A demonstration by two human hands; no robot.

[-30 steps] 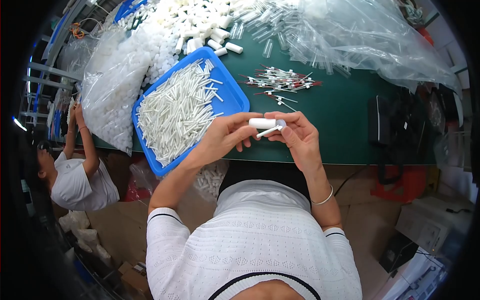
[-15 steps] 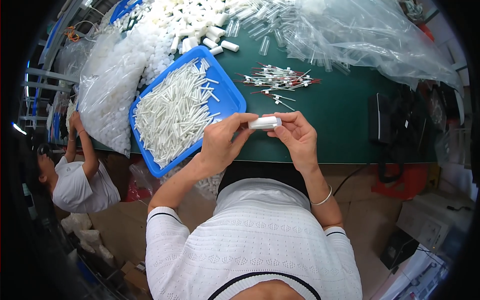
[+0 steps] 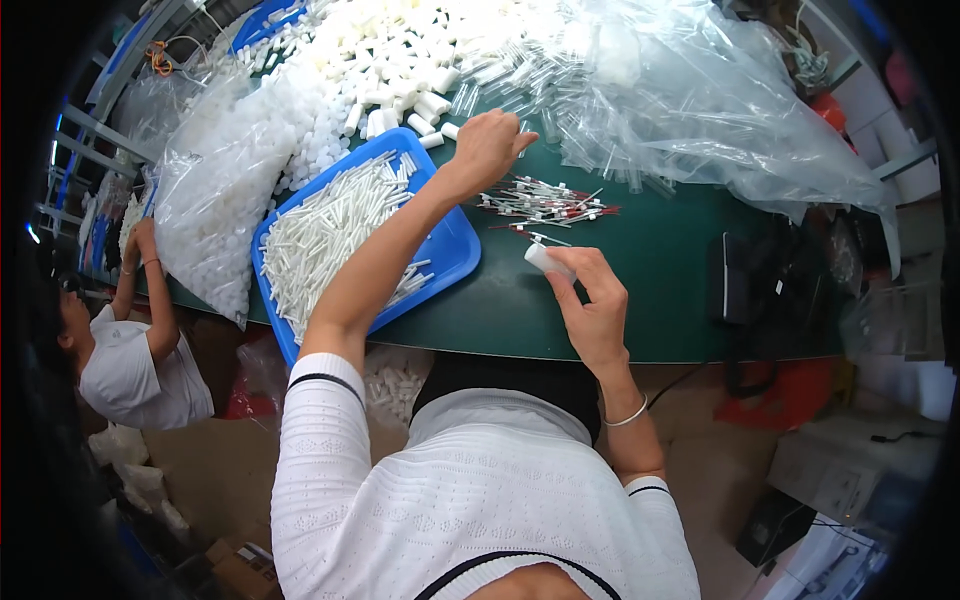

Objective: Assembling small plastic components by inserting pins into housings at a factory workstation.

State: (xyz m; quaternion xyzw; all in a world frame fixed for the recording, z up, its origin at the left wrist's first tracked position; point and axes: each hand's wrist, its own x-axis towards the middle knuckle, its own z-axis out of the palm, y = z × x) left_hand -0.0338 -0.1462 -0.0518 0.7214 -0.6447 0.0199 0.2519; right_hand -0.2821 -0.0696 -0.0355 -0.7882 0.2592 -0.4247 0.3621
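white-shirted co-worker, cardboard box, orange cord

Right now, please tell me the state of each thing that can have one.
Left hand, fingers curled, grip unclear
Right hand, closed on white cylinder
White cylinder, held, tilted
Blue tray, partly filled
White sticks, loose, heaped in tray
Red-and-white pieces, loose, piled
Clear tubes, loose, jumbled
Left plastic bag, filled
Right plastic bag, crumpled

White cylinder in the right hand
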